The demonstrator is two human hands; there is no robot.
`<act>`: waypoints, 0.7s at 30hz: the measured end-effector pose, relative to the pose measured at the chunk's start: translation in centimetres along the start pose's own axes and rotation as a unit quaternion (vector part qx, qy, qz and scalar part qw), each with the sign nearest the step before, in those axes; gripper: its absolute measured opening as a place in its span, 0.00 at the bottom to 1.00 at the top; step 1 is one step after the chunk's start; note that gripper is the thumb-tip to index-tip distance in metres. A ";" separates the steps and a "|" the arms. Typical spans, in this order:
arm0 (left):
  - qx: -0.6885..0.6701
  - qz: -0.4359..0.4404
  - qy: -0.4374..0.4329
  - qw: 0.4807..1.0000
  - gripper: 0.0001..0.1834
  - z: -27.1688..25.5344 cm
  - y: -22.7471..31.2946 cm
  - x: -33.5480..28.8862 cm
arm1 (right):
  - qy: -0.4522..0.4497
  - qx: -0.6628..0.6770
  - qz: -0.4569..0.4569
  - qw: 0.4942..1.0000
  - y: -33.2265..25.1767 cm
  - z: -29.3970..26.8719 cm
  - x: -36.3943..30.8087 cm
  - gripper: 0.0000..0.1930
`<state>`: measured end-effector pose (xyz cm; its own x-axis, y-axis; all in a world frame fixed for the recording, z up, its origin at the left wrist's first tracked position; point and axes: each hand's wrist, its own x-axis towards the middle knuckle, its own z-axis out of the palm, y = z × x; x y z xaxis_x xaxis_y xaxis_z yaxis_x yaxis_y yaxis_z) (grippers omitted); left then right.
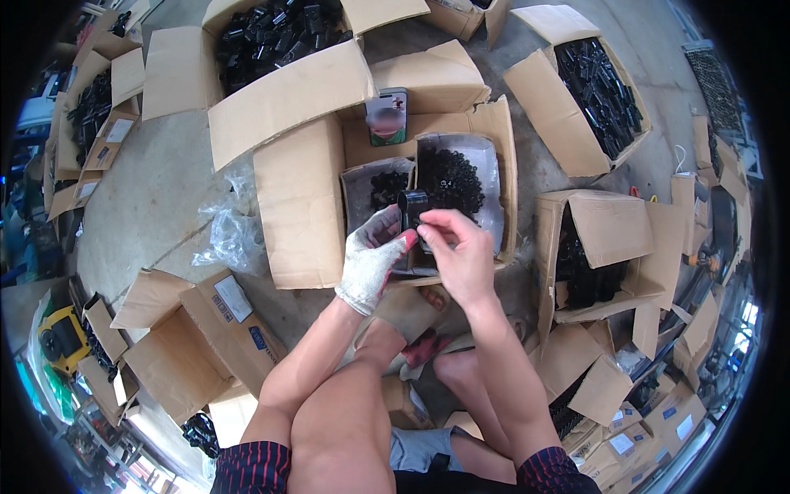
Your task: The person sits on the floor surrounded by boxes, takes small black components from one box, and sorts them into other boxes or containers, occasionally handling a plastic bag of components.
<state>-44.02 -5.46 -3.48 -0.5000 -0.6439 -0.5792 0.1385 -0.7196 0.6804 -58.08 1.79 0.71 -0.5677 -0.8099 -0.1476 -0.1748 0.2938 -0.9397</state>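
My left hand [364, 262], in a pale work glove with red on the thumb, grips a glossy black part [413, 200] with a rounded upper end. The part is held up over the near side of an open carton. Bare and pinched, my right hand [462, 257] has its fingertips at the part's right side; whatever is between them is too small to make out. Beneath both hands, the carton [300, 206] holds two grey-lined trays. Small black ring-like pieces [451, 177] fill the right tray, and more small black pieces [388, 188] lie in the left one.
A phone [387, 117] leans on the carton's far wall. Around it stand open cartons of black parts: far left [288, 99], far right [527, 90] and right [613, 230]. Clear plastic wrap [230, 226] and an open box [177, 362] lie left, on the concrete floor [156, 198].
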 end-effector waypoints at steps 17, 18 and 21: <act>0.079 0.071 0.049 0.993 0.33 1.8 0.8 -0.9 | 0.085 0.000 0.047 0.995 -0.3 1.6 -0.5 0.09; 0.078 0.077 0.049 0.993 0.33 1.8 0.7 -0.9 | 0.091 -0.005 0.038 0.995 -0.4 1.7 -0.5 0.09; 0.082 0.084 0.047 0.992 0.33 2.0 0.4 -0.7 | 0.104 -0.017 0.018 0.994 -0.4 1.6 -0.6 0.09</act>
<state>-45.34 -4.83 -1.90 -0.3978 -0.7781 -0.4862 0.0687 -0.5537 0.8299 -56.42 1.34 0.66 -0.7270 -0.6775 -0.1116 -0.1759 0.3409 -0.9235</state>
